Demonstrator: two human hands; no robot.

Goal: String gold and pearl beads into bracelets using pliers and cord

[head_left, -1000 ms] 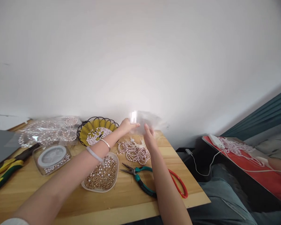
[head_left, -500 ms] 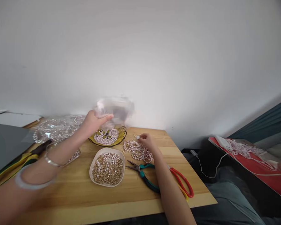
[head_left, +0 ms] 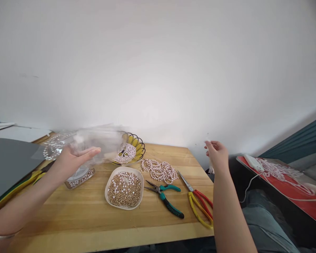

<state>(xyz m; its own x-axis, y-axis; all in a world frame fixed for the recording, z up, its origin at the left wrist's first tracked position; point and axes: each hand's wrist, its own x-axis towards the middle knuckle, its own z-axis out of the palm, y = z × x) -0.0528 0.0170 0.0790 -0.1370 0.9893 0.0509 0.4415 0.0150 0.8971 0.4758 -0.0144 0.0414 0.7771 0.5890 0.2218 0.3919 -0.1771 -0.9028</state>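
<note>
I list: clear plastic (head_left: pixel 109 142) grasped in left hand (head_left: pixel 73 160), long axis left-to-right; right hand (head_left: pixel 218 154), well apart rightward, pinching something white (head_left: pixel 211 171).

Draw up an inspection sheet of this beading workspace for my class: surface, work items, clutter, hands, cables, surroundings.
Surface: light wooden table, grain visible.
Work items: clear plastic packaging, blurred; small whitish item, too unclear to identify.
Clutter: pink bead strands; square dish of gold and pearly beads; needle-nose pliers pointing left; scissors, tips away from the person; wire basket with beads, partly covered.
Hands: left hand holds the packaging; right hand pinches the whitish item, fingers bent.
Cables: white cable beside a white power strip, right; none seen across the wooden table.
Surroundings: pale wall behind; teal curtain, right.
</note>
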